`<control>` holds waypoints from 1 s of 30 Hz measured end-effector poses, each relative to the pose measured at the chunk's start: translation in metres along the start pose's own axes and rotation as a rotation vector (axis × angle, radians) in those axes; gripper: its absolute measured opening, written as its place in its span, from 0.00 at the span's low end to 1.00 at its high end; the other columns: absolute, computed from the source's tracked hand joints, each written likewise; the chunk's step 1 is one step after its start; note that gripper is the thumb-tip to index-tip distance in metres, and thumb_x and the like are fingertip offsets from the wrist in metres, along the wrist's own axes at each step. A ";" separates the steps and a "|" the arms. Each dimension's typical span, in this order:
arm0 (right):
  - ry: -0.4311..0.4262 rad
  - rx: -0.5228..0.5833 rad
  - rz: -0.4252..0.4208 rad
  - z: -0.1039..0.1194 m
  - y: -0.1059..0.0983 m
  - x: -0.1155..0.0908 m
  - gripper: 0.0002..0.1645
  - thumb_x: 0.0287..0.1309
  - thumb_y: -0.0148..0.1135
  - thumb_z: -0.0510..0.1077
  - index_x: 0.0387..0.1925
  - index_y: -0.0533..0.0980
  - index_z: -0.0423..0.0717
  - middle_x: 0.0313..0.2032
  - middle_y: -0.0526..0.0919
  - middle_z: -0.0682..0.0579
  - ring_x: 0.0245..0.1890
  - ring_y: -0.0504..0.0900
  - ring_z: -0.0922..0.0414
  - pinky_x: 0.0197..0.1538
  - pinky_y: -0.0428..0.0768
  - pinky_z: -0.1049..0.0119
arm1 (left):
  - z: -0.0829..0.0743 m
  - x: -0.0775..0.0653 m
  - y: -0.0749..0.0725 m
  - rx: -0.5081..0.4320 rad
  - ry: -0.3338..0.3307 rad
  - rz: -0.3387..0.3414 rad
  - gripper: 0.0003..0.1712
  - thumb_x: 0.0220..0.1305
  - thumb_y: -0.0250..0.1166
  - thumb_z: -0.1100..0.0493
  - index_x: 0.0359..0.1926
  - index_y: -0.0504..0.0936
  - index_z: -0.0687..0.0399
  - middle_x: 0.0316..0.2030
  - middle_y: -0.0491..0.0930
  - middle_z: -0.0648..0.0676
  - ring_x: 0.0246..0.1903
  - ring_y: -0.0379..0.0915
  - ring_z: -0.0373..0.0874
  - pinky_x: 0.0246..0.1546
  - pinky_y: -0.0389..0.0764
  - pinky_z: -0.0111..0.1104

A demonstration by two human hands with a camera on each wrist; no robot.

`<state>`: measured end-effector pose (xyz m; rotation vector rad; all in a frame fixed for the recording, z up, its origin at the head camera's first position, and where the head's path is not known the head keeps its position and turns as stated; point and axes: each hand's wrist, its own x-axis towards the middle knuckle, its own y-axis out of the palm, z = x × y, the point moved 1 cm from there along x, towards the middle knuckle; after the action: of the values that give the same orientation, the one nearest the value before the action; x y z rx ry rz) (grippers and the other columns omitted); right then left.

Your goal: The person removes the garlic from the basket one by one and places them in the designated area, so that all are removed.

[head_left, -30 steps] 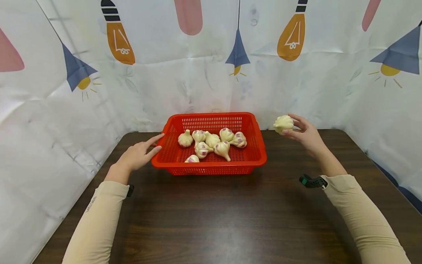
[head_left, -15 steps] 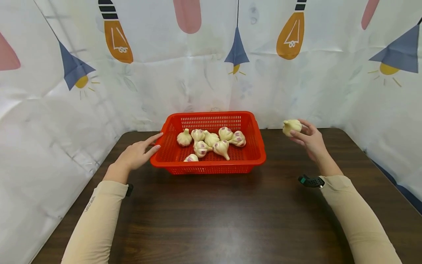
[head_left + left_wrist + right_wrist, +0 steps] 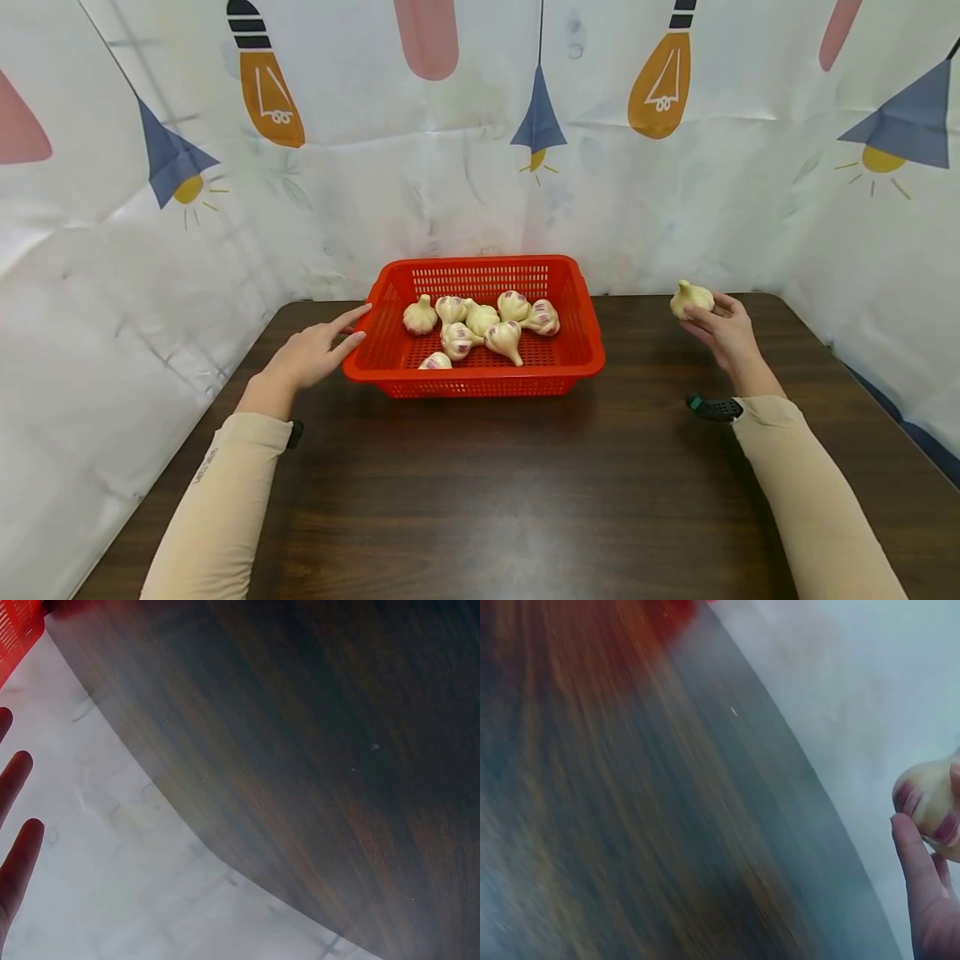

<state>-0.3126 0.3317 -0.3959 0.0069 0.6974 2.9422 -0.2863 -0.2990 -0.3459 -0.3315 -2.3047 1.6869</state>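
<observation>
My right hand [image 3: 729, 335] pinches a garlic bulb [image 3: 690, 298] near the back right of the table, its stem pointing up. The right wrist view shows the same garlic bulb [image 3: 928, 802], cream with purple patches, between thumb and fingers at the right edge. At the left end of a red plastic basket [image 3: 480, 385], my left hand [image 3: 309, 354] rests its straight fingers against the rim. Inside the basket lie several garlic bulbs [image 3: 503, 337], bunched around its middle. The left wrist view catches only the fingertips [image 3: 21, 847] and a corner of the red basket [image 3: 16, 634].
A dark wooden table [image 3: 480, 492] carries the basket near its back edge. Behind it and along both sides hangs a white curtain [image 3: 337, 208] printed with lamps and bulbs. A dark band [image 3: 712, 408] sticks out from the right wrist.
My right hand has moved rightward and slightly down toward the table with the garlic bulb, whose stem has turned from sideways to upward. My left hand and the basket have stayed put.
</observation>
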 end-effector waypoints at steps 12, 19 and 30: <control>0.087 -0.025 -0.105 0.007 -0.018 0.007 0.36 0.64 0.64 0.27 0.67 0.60 0.47 0.40 0.77 0.53 0.34 0.89 0.60 0.45 0.85 0.67 | 0.001 0.000 0.001 0.005 -0.003 -0.006 0.38 0.78 0.46 0.36 0.81 0.56 0.45 0.62 0.76 0.68 0.56 0.75 0.66 0.55 0.74 0.63; 0.147 -0.105 -0.158 0.007 -0.021 0.012 0.58 0.65 0.65 0.30 0.82 0.39 0.45 0.51 0.68 0.49 0.33 0.87 0.63 0.48 0.83 0.69 | 0.002 0.000 0.001 0.005 -0.005 -0.010 0.38 0.79 0.46 0.36 0.81 0.56 0.45 0.62 0.76 0.69 0.56 0.75 0.66 0.55 0.74 0.64; 0.190 -0.220 -0.159 0.003 -0.028 0.019 0.57 0.64 0.68 0.36 0.81 0.42 0.41 0.41 0.75 0.58 0.32 0.86 0.68 0.46 0.83 0.73 | -0.002 0.000 0.000 0.002 -0.015 0.009 0.39 0.78 0.45 0.35 0.81 0.55 0.46 0.62 0.76 0.69 0.57 0.74 0.66 0.56 0.73 0.64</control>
<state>-0.3277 0.3604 -0.4059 -0.3345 0.3710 2.8712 -0.2859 -0.2971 -0.3455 -0.3307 -2.3155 1.7010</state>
